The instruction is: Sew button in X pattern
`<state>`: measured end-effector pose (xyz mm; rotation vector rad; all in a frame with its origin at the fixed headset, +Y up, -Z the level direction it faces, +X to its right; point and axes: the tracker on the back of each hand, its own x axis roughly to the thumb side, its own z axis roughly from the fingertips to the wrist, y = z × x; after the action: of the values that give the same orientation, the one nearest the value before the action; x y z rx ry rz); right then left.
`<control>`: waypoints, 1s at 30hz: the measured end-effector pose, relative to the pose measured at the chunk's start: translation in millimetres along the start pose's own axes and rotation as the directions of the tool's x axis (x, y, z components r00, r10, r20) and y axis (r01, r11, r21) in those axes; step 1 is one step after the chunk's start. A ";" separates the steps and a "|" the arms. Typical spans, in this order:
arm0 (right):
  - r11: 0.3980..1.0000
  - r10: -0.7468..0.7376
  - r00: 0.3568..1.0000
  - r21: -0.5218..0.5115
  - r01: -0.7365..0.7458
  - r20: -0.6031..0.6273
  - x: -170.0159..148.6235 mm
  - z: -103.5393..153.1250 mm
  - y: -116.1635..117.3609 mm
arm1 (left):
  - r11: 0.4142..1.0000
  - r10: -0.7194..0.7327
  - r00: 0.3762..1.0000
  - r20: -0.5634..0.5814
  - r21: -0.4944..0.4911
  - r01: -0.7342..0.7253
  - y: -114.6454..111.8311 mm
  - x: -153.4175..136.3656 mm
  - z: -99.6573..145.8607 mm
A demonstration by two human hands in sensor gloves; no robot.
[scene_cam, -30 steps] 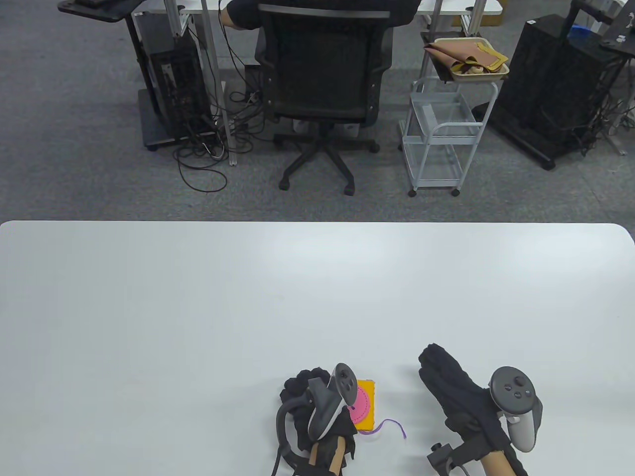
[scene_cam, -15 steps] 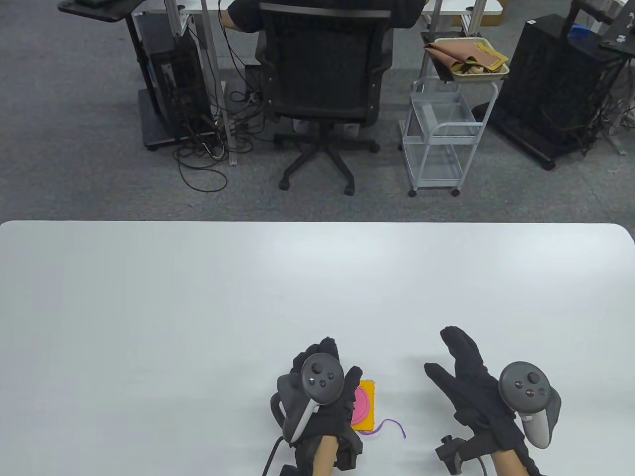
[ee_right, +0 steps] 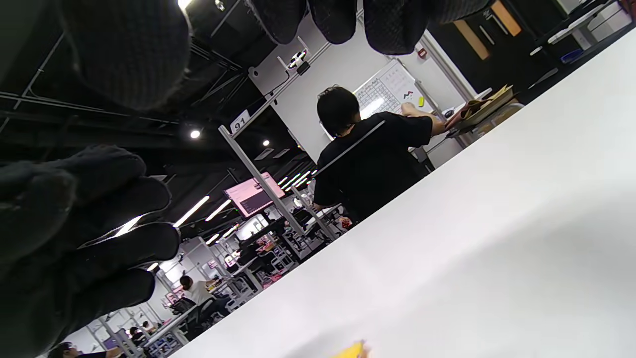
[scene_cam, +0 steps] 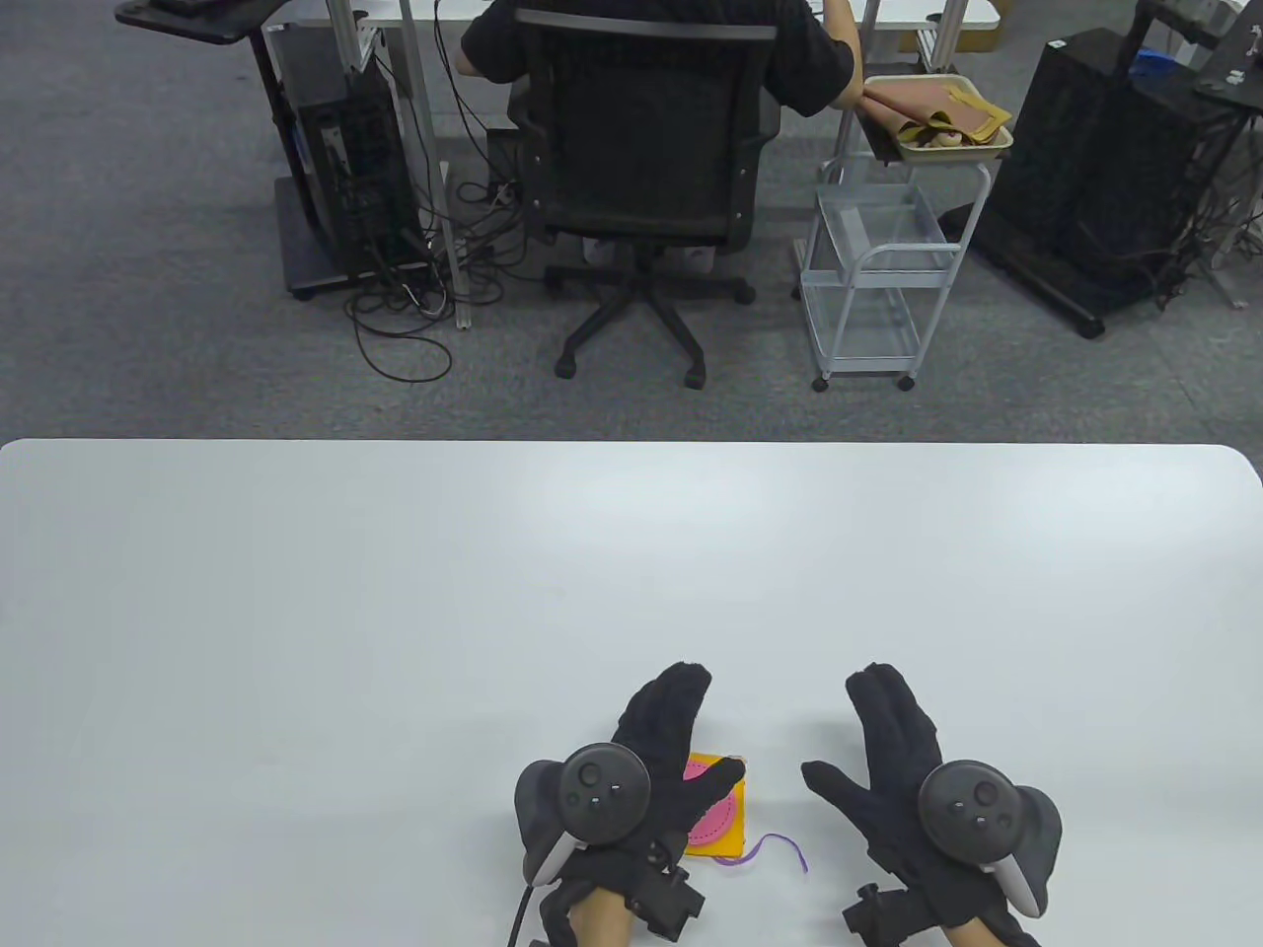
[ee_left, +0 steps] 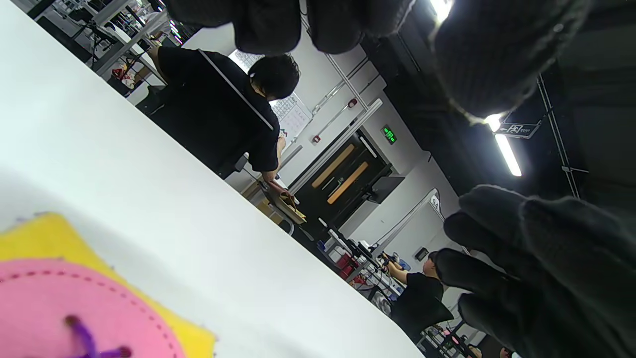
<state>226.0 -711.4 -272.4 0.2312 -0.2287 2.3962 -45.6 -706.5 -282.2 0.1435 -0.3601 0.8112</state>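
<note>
Overhead, we see left hand [scene_cam: 659,760] fingers straight over the yellow cloth [scene_cam: 728,843], thumb on pink button [scene_cam: 712,821], likely steadying it; right hand [scene_cam: 893,764] splayed, empty; left wrist view: purple thread [ee_left: 89,343] crossing through the button; right wrist view: cloth corner only

White table [scene_cam: 395,612], rounded far corners. Near front edge: yellow felt square [scene_cam: 728,843] flat on it, pink disc [scene_cam: 712,821] with dashed stitching on top, purple thread [scene_cam: 780,846] curling off the square's right side onto the table. Left hand [scene_cam: 651,760] covers the square's left part; right hand [scene_cam: 893,769] lies apart to the right.
</note>
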 end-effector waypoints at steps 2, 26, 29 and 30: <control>0.999 -0.037 0.999 0.010 0.037 0.011 -2.7 0.7 3.3 | 1.000 -0.001 1.000 0.014 -0.017 0.001 -3.1 -0.8 0.7; 0.984 -0.161 0.987 0.082 0.159 0.012 -16.4 1.5 13.6 | 0.998 -0.014 1.000 0.005 -0.060 0.015 -17.5 -13.8 3.8; 0.984 -0.160 0.987 0.080 0.159 0.012 -16.4 1.5 13.4 | 0.998 -0.013 1.000 0.006 -0.060 0.014 -17.9 -13.9 3.8; 0.984 -0.161 0.987 0.079 0.160 0.012 -16.3 1.6 13.4 | 0.998 -0.013 1.000 0.006 -0.060 0.013 -18.0 -14.0 3.8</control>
<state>229.1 -732.1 -276.0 0.2962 -0.1198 2.2462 -42.3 -729.3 -283.6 0.0921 -0.3884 0.7866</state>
